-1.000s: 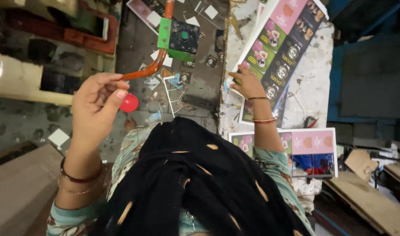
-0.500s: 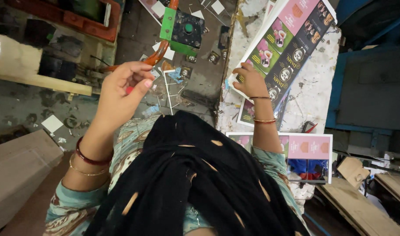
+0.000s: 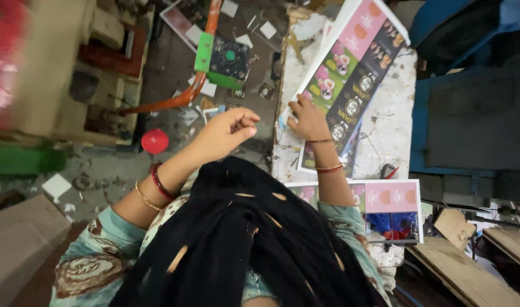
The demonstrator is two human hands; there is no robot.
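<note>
My left hand (image 3: pixel 228 132) hovers in the air, fingers curled together with nothing in them, just right of a bent orange lever (image 3: pixel 177 101). The lever leads up to a green plate (image 3: pixel 205 52) on a dark machine part (image 3: pixel 230 57). My right hand (image 3: pixel 308 118) rests on the lower left corner of a stack of colourful printed sheets (image 3: pixel 356 74), fingers curled on its edge. The stack lies tilted on a worn white table (image 3: pixel 393 125). A black scarf (image 3: pixel 248 244) over my chest hides what is below it.
A red round knob (image 3: pixel 155 141) sits below the lever. A second stack of printed sheets (image 3: pixel 387 207) lies at the table's near end. Paper scraps (image 3: pixel 58 185) litter the grey floor. A cardboard box (image 3: pixel 18 239) stands lower left, wooden boards (image 3: pixel 470 267) lower right.
My left hand has let go of the orange lever and moved right and down, away from it. My right hand has stayed on the printed sheets.
</note>
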